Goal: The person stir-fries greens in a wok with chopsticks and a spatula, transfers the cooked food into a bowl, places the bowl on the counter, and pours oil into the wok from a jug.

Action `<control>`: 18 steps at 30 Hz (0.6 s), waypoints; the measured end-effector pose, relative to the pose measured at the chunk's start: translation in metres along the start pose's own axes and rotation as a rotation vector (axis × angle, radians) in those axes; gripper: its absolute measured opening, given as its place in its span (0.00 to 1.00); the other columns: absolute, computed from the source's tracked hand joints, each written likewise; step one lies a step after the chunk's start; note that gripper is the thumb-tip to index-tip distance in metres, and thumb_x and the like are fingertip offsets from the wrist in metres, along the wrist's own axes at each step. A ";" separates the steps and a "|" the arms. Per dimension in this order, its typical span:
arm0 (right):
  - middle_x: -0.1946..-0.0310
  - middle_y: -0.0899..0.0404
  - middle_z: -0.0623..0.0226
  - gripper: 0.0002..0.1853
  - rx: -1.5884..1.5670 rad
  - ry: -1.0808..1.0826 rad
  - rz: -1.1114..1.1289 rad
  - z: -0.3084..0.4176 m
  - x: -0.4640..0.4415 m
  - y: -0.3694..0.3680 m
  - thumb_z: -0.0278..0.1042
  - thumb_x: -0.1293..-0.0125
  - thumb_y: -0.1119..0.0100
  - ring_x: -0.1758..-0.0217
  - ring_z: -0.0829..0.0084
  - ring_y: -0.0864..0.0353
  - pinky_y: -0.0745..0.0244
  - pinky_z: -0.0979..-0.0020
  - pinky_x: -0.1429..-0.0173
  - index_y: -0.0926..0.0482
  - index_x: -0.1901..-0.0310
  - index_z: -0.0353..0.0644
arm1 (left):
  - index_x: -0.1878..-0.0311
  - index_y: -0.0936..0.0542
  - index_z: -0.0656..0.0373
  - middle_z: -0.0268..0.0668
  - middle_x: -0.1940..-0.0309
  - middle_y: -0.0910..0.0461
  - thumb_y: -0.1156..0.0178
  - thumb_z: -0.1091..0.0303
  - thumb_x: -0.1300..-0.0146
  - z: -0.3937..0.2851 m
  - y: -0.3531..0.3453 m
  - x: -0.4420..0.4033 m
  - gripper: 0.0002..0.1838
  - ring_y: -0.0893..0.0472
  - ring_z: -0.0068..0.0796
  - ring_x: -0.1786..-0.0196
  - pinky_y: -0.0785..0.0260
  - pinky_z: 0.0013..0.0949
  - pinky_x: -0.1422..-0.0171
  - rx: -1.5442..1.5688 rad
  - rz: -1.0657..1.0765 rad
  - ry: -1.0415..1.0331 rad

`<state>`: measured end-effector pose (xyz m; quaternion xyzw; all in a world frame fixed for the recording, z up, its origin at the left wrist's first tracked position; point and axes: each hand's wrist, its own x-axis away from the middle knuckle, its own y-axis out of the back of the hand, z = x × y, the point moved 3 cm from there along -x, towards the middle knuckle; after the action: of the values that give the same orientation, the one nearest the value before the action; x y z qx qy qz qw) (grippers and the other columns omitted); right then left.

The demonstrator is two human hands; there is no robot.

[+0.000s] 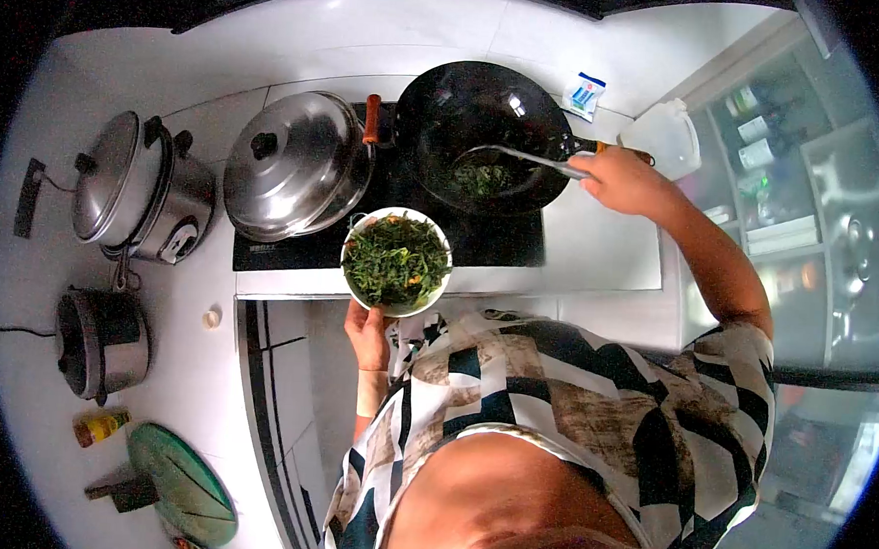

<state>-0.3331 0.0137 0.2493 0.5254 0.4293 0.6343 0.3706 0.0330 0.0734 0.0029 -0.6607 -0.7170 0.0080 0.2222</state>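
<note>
My left hand [366, 336] grips the near rim of a white bowl [446, 287], holding it up in front of the stove's front edge. Chopped cooked greens [397, 258] with a few orange bits heap the bowl. My right hand [628, 183] is closed around the handle of a metal spatula or ladle [538, 160]; its head is down in the wok, so its exact kind is unclear. The black wok [457, 99] sits on the stove, with a small heap of greens [483, 178] at its bottom.
A lidded steel pan [292, 160] stands left of the wok on the black cooktop [293, 257]. Farther left are a rice cooker [183, 204] and another pot [103, 343]. A green cutting board [183, 484], a cleaver [124, 493] and a jar [101, 429] lie at lower left. A small packet [585, 95] lies behind the wok.
</note>
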 end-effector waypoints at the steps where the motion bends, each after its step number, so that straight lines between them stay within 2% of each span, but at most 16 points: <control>1: 0.70 0.22 0.47 0.13 0.032 -0.023 -0.043 -0.012 -0.002 -0.001 0.30 0.40 0.48 0.62 0.49 0.21 0.26 0.52 0.57 0.26 0.53 0.40 | 0.46 0.27 0.61 0.35 0.58 0.21 0.47 0.72 0.39 -0.002 -0.001 0.001 0.16 0.21 0.27 0.62 0.25 0.32 0.60 -0.008 -0.004 0.010; 3: 0.72 0.23 0.48 0.15 0.085 -0.072 -0.131 -0.039 -0.013 -0.011 0.31 0.39 0.48 0.66 0.49 0.22 0.28 0.52 0.60 0.27 0.51 0.41 | 0.47 0.26 0.61 0.36 0.57 0.21 0.47 0.73 0.39 -0.004 -0.001 0.004 0.16 0.21 0.28 0.60 0.26 0.33 0.59 0.029 -0.002 0.021; 7: 0.75 0.23 0.46 0.13 0.184 -0.148 -0.169 -0.054 -0.032 -0.026 0.28 0.40 0.51 0.68 0.47 0.22 0.28 0.50 0.61 0.27 0.53 0.37 | 0.47 0.26 0.61 0.36 0.55 0.22 0.46 0.74 0.40 0.001 0.004 -0.003 0.17 0.22 0.29 0.58 0.26 0.33 0.58 0.054 0.006 0.025; 8: 0.76 0.23 0.47 0.15 0.226 -0.164 -0.083 -0.055 -0.034 -0.034 0.26 0.41 0.52 0.70 0.48 0.22 0.27 0.51 0.62 0.27 0.51 0.37 | 0.47 0.26 0.61 0.36 0.55 0.22 0.46 0.74 0.40 0.001 0.005 -0.004 0.17 0.22 0.29 0.58 0.26 0.34 0.58 0.035 0.005 0.034; 11: 0.76 0.23 0.49 0.16 0.247 -0.066 -0.042 -0.030 -0.008 -0.037 0.25 0.42 0.52 0.72 0.49 0.21 0.27 0.51 0.62 0.26 0.51 0.38 | 0.49 0.27 0.64 0.39 0.57 0.22 0.50 0.77 0.39 -0.008 0.006 -0.005 0.14 0.21 0.30 0.58 0.23 0.34 0.55 -0.005 0.012 0.039; 12: 0.71 0.22 0.49 0.11 0.250 -0.125 0.103 -0.019 0.001 -0.024 0.26 0.41 0.51 0.63 0.52 0.19 0.24 0.51 0.59 0.27 0.56 0.33 | 0.48 0.27 0.64 0.38 0.56 0.23 0.49 0.77 0.39 -0.007 0.006 -0.006 0.15 0.21 0.30 0.57 0.23 0.35 0.55 0.053 0.018 0.014; 15: 0.71 0.22 0.49 0.10 0.232 -0.115 0.162 -0.016 0.013 0.005 0.27 0.40 0.50 0.63 0.52 0.19 0.24 0.51 0.58 0.26 0.58 0.34 | 0.48 0.27 0.64 0.38 0.55 0.23 0.49 0.77 0.39 -0.004 0.007 -0.006 0.15 0.21 0.29 0.56 0.23 0.34 0.55 0.064 0.000 0.042; 16: 0.70 0.22 0.49 0.10 0.310 -0.126 0.163 -0.013 0.012 0.011 0.27 0.40 0.50 0.62 0.52 0.19 0.24 0.53 0.58 0.25 0.59 0.35 | 0.48 0.27 0.64 0.38 0.55 0.23 0.49 0.77 0.39 -0.003 0.008 -0.007 0.16 0.21 0.29 0.56 0.23 0.34 0.55 0.067 0.003 0.051; 18: 0.69 0.22 0.48 0.08 0.365 -0.142 0.010 -0.016 0.005 0.006 0.27 0.40 0.50 0.61 0.52 0.19 0.24 0.53 0.57 0.25 0.60 0.35 | 0.47 0.27 0.63 0.38 0.55 0.23 0.49 0.77 0.39 0.000 0.011 -0.010 0.16 0.21 0.29 0.56 0.23 0.34 0.55 0.069 0.013 0.069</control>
<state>-0.3502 0.0137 0.2550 0.6293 0.5076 0.5091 0.2953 0.0433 0.0656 -0.0038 -0.6571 -0.7039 0.0115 0.2695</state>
